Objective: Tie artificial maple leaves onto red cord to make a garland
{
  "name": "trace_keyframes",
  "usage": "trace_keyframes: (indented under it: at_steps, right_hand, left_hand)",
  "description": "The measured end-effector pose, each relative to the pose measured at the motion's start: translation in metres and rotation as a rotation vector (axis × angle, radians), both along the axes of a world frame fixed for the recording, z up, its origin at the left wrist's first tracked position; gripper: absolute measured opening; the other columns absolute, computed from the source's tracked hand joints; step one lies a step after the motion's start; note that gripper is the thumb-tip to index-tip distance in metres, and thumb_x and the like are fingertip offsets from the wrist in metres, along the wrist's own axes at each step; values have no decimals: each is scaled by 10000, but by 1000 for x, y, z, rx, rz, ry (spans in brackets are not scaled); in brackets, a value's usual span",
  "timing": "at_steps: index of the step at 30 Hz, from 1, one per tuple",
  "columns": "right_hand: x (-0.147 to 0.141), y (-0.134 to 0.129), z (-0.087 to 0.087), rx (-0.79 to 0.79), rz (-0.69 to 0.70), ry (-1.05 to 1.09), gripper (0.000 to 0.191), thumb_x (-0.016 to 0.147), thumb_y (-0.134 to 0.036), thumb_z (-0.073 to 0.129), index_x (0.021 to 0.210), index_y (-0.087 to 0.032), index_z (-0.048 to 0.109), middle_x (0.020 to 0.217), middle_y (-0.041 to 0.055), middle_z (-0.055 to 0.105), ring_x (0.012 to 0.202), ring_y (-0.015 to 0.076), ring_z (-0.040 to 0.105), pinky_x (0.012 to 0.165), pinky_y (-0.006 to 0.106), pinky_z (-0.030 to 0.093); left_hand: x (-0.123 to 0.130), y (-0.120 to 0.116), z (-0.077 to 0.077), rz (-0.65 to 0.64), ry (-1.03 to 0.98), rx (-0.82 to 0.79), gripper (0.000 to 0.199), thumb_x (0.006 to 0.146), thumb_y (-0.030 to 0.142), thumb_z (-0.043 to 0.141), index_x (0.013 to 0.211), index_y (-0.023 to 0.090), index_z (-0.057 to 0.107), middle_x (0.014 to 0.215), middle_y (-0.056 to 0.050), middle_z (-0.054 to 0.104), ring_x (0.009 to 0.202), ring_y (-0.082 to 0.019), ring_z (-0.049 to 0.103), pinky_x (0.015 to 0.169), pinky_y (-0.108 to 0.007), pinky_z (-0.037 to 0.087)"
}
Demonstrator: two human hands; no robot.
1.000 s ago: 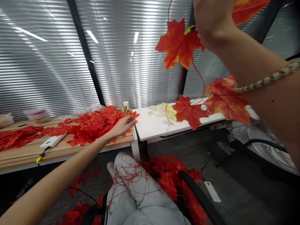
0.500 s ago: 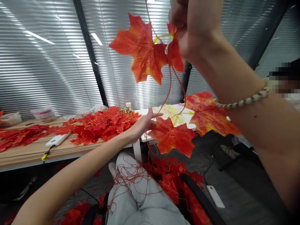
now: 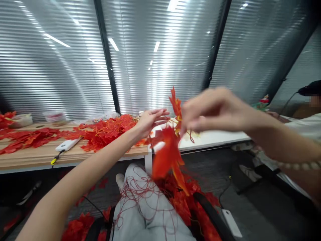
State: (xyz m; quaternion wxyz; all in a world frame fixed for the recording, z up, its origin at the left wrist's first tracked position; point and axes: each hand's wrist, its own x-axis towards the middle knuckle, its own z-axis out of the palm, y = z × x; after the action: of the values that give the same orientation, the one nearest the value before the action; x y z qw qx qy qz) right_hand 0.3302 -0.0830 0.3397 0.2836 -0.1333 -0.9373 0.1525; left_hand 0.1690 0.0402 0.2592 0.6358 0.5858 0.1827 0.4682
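My right hand [image 3: 213, 112], a little blurred by motion, pinches a garland of red and orange artificial maple leaves [image 3: 167, 150] strung on thin red cord. Some of its leaves point up and others hang below the fingers, smeared by movement. Just left of it, my left hand [image 3: 151, 121] has its fingers stretched out towards the leaves. Whether that hand touches the cord, I cannot tell. Loose red cord [image 3: 140, 187] lies tangled over my lap.
On the wooden table [image 3: 22, 162] lie a heap of red maple leaves [image 3: 110, 132] and a white power bank [image 3: 67, 145], with plastic tubs [image 3: 54, 116] behind. A white table [image 3: 213, 140] adjoins it. More leaves [image 3: 80, 227] lie by my chair. A person sits at the right.
My right hand has come down from high up, bringing the garland lower and bunching its leaves together. My left hand has shifted slightly left and up. The view has turned a little right.
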Motion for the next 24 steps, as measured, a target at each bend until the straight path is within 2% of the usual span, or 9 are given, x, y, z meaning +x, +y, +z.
trace_keyframes:
  at_steps: [4,7,9,13,15,17,18,21,24]
  right_hand:
    - [14,-24,-31,41,-55,-443,188,867,-238,489,894,-162,659,916,74,619,863,126,585,746,227,459]
    - [20,-33,-35,60,-94,-524,213,873,-238,470,980,-196,649,1050,79,593,946,146,578,796,239,465]
    - [23,-32,-26,147,-184,-371,191,853,-260,504,959,-216,656,1004,59,617,906,151,592,767,246,477]
    - [28,-12,2,439,-593,319,105,791,-302,593,833,-243,669,790,32,639,729,157,591,638,286,461]
    - [28,4,12,468,-750,498,171,790,-354,588,858,-222,672,797,48,640,725,168,591,623,300,452]
    - [27,21,18,340,-818,440,268,801,-424,553,826,-190,681,813,69,649,763,186,597,651,317,455]
    - [25,28,19,206,-811,365,328,808,-463,525,798,-175,683,831,81,652,791,194,598,676,326,461]
    - [14,41,15,-191,-656,208,434,815,-533,465,778,-157,678,876,99,656,837,198,599,758,351,468]
    - [-1,42,7,-279,-551,255,325,773,-472,561,801,-169,677,847,82,662,820,192,603,774,348,471]
  left_hand:
    - [-10,2,23,143,-33,197,182,754,150,628,929,101,623,946,-96,665,781,-151,636,845,-361,457]
    - [-7,-4,38,128,-48,330,162,785,150,592,941,106,584,919,-84,661,766,-141,644,806,-342,475]
    - [-2,-10,47,107,-62,369,143,815,145,553,954,124,534,856,-52,660,730,-126,642,767,-321,483]
    - [8,-24,57,70,-59,383,223,834,173,538,1032,151,437,766,-3,638,623,-86,611,690,-271,476]
    - [10,-29,57,40,-26,379,254,824,187,556,1040,143,429,750,-1,632,578,-71,588,650,-246,465]
    - [10,-34,56,-9,21,384,226,811,192,574,995,127,458,744,-11,634,554,-65,575,614,-228,454]
    - [9,-35,54,-37,44,392,196,806,193,580,957,121,478,745,-18,638,551,-65,573,597,-222,449]
    - [6,-38,49,-89,94,402,122,799,199,589,854,111,525,744,-37,642,550,-68,572,545,-205,425]
    - [4,-39,43,-87,95,379,101,805,202,580,834,108,559,724,-32,628,552,-64,563,540,-199,417]
